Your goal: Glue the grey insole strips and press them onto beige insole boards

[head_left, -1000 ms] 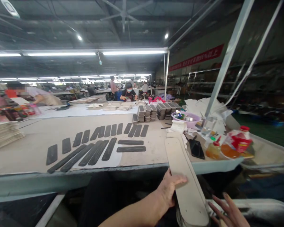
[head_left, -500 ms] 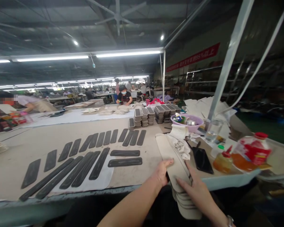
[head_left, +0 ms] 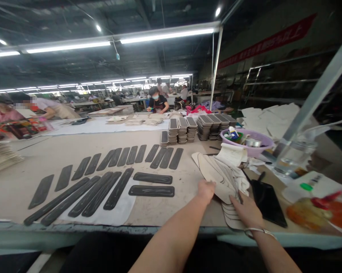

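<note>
Pale beige flat pieces with rounded ends lie fanned out near the table's front edge, one over another. My left hand is closed on the left edge of the upper ones. At their right side my right hand grips the edge, its thumb toward the middle; a bracelet is on that wrist. More pale pieces stick out below, between my hands. Left of them, several black rounded strips with a glossy streaked surface are spread over the table.
Stacks of dark-topped pieces stand at the back. A purple basin, a black tray-like object, a clear jar and bottles of amber liquid are on the right. A metal post rises there. Co-workers sit across the table.
Both hands have moved forward and right with the pale pieces, from over the table's front edge onto the table. The pieces are now fanned wider. The camera view has shifted.
</note>
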`<action>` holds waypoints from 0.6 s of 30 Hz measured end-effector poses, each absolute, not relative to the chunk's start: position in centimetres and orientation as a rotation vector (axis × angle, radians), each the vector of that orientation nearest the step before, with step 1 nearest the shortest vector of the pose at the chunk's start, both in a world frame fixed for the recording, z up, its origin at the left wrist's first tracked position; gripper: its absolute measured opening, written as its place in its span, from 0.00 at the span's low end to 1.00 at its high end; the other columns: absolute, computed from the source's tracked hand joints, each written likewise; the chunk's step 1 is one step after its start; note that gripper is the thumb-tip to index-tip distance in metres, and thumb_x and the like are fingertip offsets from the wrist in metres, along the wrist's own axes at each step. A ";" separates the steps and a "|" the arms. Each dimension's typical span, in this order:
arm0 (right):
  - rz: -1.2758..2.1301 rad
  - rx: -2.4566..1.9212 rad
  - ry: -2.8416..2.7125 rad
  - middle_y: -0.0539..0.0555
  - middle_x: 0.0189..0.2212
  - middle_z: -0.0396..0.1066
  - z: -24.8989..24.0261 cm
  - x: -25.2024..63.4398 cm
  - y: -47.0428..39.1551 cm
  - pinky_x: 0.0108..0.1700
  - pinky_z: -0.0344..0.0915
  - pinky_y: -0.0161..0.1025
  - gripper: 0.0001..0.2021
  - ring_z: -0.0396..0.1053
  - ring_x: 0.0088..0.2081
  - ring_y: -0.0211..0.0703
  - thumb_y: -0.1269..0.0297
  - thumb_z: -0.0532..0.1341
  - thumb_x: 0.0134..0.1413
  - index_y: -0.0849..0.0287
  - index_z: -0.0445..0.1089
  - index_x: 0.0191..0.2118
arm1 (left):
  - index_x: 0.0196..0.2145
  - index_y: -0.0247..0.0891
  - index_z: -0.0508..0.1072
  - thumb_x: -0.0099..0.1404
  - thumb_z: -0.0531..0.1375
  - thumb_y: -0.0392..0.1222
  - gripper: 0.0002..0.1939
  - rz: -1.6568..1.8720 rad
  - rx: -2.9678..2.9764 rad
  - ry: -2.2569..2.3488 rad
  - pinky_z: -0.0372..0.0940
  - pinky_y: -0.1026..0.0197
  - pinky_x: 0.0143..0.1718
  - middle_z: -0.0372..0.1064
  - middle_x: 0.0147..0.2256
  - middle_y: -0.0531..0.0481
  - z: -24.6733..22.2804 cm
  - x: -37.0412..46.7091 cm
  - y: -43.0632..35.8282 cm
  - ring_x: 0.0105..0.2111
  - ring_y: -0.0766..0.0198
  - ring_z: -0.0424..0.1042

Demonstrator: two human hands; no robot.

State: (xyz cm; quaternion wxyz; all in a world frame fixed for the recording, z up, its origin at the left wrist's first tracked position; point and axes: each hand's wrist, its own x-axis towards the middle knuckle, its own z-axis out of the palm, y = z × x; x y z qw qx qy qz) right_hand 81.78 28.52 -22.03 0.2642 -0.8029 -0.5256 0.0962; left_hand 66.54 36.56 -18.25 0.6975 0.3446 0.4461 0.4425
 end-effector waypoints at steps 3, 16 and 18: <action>0.176 -2.156 -1.401 0.71 0.55 0.61 -21.6 81.0 27.5 0.59 0.56 0.55 0.40 0.56 0.60 0.62 0.41 0.47 0.55 0.72 0.59 0.61 | 0.30 0.30 0.74 0.48 0.68 0.37 0.11 1.081 0.778 1.045 0.66 0.58 0.37 0.73 0.28 0.46 -17.9 65.9 36.6 0.33 0.59 0.72; 0.230 -1.615 -1.489 0.59 0.54 0.64 -14.8 72.6 24.3 0.50 0.68 0.45 0.32 0.68 0.48 0.48 0.46 0.56 0.57 0.54 0.55 0.64 | 0.32 0.37 0.77 0.48 0.68 0.45 0.13 0.239 1.517 0.807 0.62 0.65 0.31 0.74 0.30 0.53 -13.1 45.2 29.1 0.30 0.64 0.69; 0.388 -1.561 -1.539 0.58 0.56 0.62 -15.1 70.1 24.0 0.46 0.70 0.42 0.33 0.68 0.49 0.47 0.45 0.56 0.57 0.52 0.53 0.65 | 0.29 0.40 0.78 0.50 0.67 0.45 0.09 0.075 1.627 0.876 0.59 0.66 0.28 0.71 0.25 0.56 -12.8 42.2 29.2 0.26 0.65 0.67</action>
